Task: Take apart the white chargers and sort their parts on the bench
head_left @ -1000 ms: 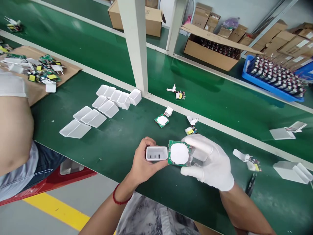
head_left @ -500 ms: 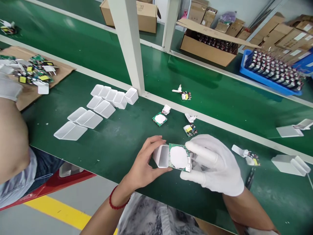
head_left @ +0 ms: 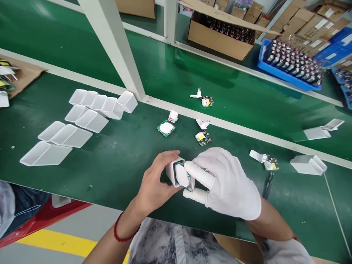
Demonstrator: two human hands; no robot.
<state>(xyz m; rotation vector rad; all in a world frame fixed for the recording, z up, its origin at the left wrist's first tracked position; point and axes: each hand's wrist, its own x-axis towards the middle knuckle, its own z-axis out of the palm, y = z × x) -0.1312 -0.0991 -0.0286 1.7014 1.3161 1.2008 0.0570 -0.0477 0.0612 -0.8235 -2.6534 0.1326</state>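
Observation:
Bare, with a red cord at the wrist, my left hand [head_left: 158, 181] holds a white plastic case [head_left: 171, 172] between thumb and fingers, its open end facing right. My right hand [head_left: 222, 183], in a white glove, grips a green circuit board [head_left: 182, 175] with a white round pad on it. The board's left part sits inside the mouth of the case. Beyond the hands lie a board with a white pad [head_left: 166, 127] and a board with a yellow part [head_left: 202, 138], each wired to a white piece.
Several empty white cases [head_left: 72, 135] stand at the left. Another wired board [head_left: 271, 163], a black tool [head_left: 268, 185] and a white case with a cap [head_left: 306, 165] lie to the right. A metal post [head_left: 112, 47], an open carton [head_left: 220, 38] and a blue tray [head_left: 288, 69] are behind.
The circuit board has moved left into the case, and my gloved right hand has come closer to my left. The view has shifted right, so the other person's arm is out of sight.

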